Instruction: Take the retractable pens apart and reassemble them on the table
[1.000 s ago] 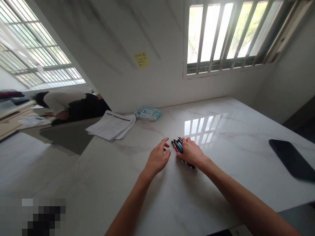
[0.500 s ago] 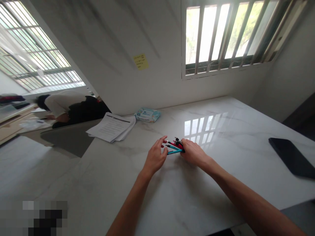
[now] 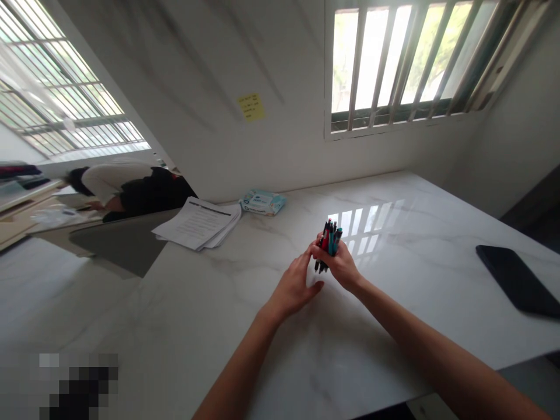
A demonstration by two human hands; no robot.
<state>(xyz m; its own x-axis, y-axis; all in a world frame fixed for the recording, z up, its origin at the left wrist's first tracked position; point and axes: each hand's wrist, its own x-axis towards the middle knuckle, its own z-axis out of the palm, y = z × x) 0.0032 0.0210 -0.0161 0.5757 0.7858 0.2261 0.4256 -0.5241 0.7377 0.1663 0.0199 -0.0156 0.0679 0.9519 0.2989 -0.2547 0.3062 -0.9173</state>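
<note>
A bundle of several pens [image 3: 331, 240], black, red and teal, is gripped in my right hand [image 3: 343, 265] above the white marbled table [image 3: 376, 344]. The pens stand roughly upright, their lower tips showing beneath my fingers. Just to the left, my left hand [image 3: 297, 284] is open, its thumb held apart from its fingers. Its fingertips reach up to the left side of the bundle; whether they touch the pens or my right hand I cannot tell.
Stacked papers [image 3: 196, 224] and a blue wipes packet [image 3: 262, 202] lie near the wall. A dark phone [image 3: 516, 280] rests at the right. A yellow sticky note [image 3: 251, 107] is on the wall. Another person [image 3: 131, 186] bends over at far left.
My right hand has turned the pens from lying sideways to nearly upright. My left hand has moved right and opened off the pens' ends.
</note>
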